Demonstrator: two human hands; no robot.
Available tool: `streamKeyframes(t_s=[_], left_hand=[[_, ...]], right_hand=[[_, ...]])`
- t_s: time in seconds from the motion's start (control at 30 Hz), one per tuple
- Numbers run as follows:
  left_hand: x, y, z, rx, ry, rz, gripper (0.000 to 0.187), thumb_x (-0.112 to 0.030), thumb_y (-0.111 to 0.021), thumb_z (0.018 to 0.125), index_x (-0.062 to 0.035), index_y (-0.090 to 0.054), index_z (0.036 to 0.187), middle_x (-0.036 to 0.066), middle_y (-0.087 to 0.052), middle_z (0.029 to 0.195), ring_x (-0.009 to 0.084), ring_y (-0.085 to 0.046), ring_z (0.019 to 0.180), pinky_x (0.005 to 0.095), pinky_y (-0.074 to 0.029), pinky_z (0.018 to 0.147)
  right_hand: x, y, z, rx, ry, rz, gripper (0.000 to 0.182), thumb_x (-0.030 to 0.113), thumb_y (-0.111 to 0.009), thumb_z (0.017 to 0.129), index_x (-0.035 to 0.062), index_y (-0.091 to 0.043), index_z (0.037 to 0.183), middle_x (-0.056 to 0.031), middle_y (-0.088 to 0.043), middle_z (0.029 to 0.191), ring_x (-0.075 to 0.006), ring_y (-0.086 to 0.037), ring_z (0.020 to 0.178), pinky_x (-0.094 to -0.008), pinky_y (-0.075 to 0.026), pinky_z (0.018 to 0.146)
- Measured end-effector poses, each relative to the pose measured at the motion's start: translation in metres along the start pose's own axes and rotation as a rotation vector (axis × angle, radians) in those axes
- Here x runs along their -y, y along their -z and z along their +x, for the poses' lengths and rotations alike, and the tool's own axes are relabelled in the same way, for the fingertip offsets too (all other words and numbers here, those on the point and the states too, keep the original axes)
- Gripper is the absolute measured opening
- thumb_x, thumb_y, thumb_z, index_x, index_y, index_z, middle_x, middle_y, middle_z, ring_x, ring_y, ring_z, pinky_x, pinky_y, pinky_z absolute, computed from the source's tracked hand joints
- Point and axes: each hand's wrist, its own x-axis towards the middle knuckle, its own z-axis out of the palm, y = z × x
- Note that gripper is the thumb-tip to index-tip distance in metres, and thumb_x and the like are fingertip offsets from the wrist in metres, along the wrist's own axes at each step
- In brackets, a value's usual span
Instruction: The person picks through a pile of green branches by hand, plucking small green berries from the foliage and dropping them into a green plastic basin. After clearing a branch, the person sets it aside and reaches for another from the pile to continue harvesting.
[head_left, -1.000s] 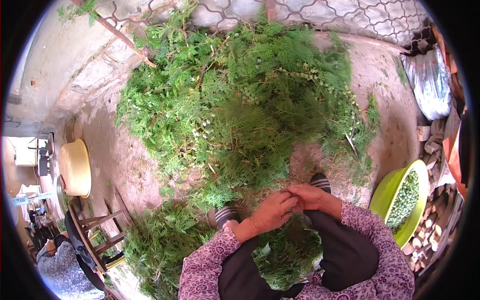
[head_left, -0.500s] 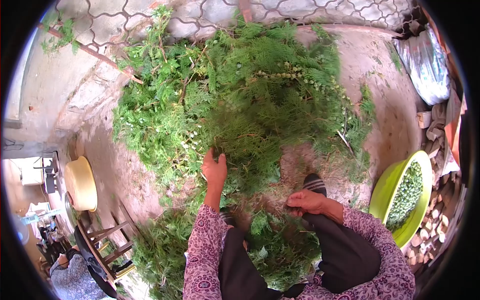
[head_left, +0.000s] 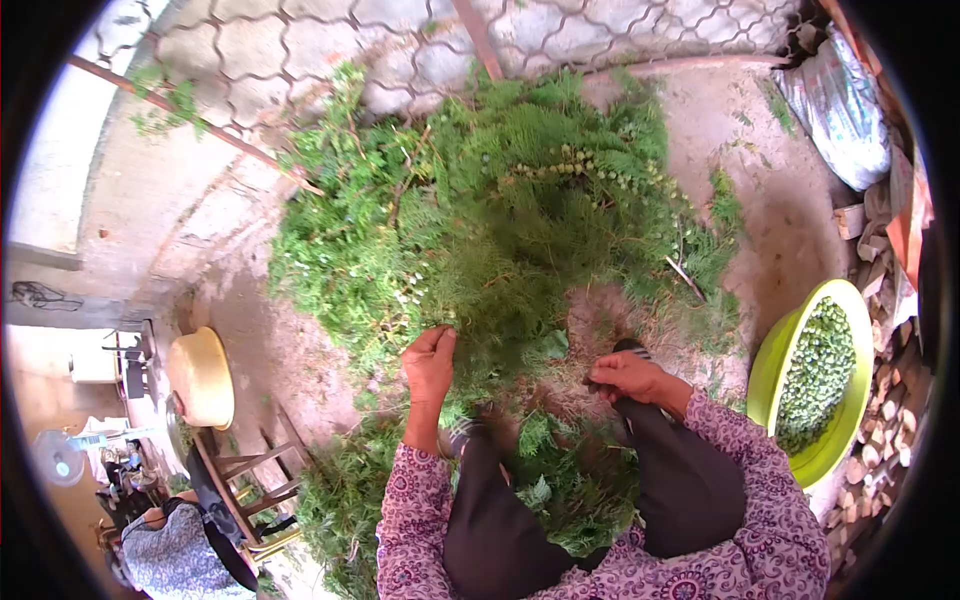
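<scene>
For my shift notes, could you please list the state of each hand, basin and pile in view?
Left hand: closed on a sprig of the branch pile.
Right hand: closed, resting by the knee.
Green basin: tilted, holding green berries.
Cream basin: tipped on its side.

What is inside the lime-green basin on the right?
The lime-green basin holds a heap of small green cones, filling much of it. Its bottom is covered, so anything beneath the heap cannot be seen.

My left hand (head_left: 430, 362) grips a feathery green cypress branch (head_left: 470, 300) studded with pale cones, pulled from the heap spread before me
</scene>
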Motion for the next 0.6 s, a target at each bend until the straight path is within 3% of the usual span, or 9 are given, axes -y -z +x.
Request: streamKeyframes(t_s=[0.17, 0.2, 0.4, 0.47, 0.53, 0.6], left_hand=[[-0.089, 0.039, -0.019, -0.092, -0.182, -0.163, 0.011, -0.008, -0.059, 0.079, 0.002, -0.062, 0.08, -0.005, -0.051, 0.063, 0.0026, -0.043, 0.059, 0.018, -0.036, 0.053], [-0.113, 0.046, -0.03, -0.112, -0.256, -0.204, 0.009, -0.007, -0.058, 0.08, -0.0004, -0.062, 0.075, -0.008, -0.048, 0.06, 0.0013, -0.037, 0.054, 0.0177, -0.031, 0.048], [-0.194, 0.067, -0.078, -0.198, -0.332, -0.371, 0.015, -0.009, -0.057, 0.081, -0.0037, -0.06, 0.067, -0.007, -0.044, 0.053, 0.0007, -0.032, 0.046, 0.0176, -0.024, 0.042], [-0.215, 0.068, -0.101, -0.189, -0.328, -0.449, 0.02, -0.011, -0.057, 0.082, -0.0048, -0.056, 0.062, -0.005, -0.045, 0.051, 0.0019, -0.034, 0.045, 0.0187, -0.025, 0.041], [-0.224, 0.065, -0.121, -0.177, -0.372, -0.445, 0.02, -0.011, -0.057, 0.082, -0.0047, -0.056, 0.062, -0.005, -0.045, 0.051, 0.0021, -0.034, 0.045, 0.0188, -0.026, 0.041], [-0.228, 0.058, -0.138, -0.171, -0.397, -0.42, 0.019, -0.01, -0.057, 0.081, -0.0047, -0.056, 0.063, -0.005, -0.046, 0.052, 0.0025, -0.035, 0.045, 0.0189, -0.027, 0.041]], right_hand=[[0.045, -0.018, -0.075, -0.115, 0.247, -0.11, 0.023, 0.027, -0.054, 0.083, 0.0044, -0.056, 0.09, -0.0014, -0.057, 0.075, -0.0086, -0.055, 0.063, -0.0206, -0.043, 0.052], [0.054, -0.021, -0.092, -0.143, 0.299, -0.145, 0.024, 0.027, -0.055, 0.082, 0.0044, -0.056, 0.09, -0.0011, -0.056, 0.074, -0.0089, -0.055, 0.063, -0.0207, -0.043, 0.052], [0.115, -0.084, -0.189, -0.172, 0.649, -0.254, 0.027, 0.027, -0.055, 0.082, 0.0015, -0.057, 0.092, -0.0038, -0.055, 0.066, -0.0077, -0.052, 0.056, -0.0194, -0.039, 0.049], [0.132, -0.117, -0.207, -0.184, 0.699, -0.366, 0.032, 0.03, -0.057, 0.079, 0.0004, -0.059, 0.09, -0.0063, -0.057, 0.068, -0.0111, -0.053, 0.058, -0.0233, -0.041, 0.052], [0.135, -0.141, -0.195, -0.367, 0.944, -0.741, 0.04, 0.036, -0.062, 0.073, -0.0006, -0.06, 0.09, -0.0095, -0.059, 0.072, -0.016, -0.055, 0.063, -0.0278, -0.044, 0.059], [0.134, -0.173, -0.195, -0.429, 0.802, -0.89, 0.05, 0.042, -0.066, 0.066, -0.0018, -0.06, 0.09, -0.0133, -0.061, 0.08, -0.0205, -0.057, 0.071, -0.0299, -0.045, 0.064]])
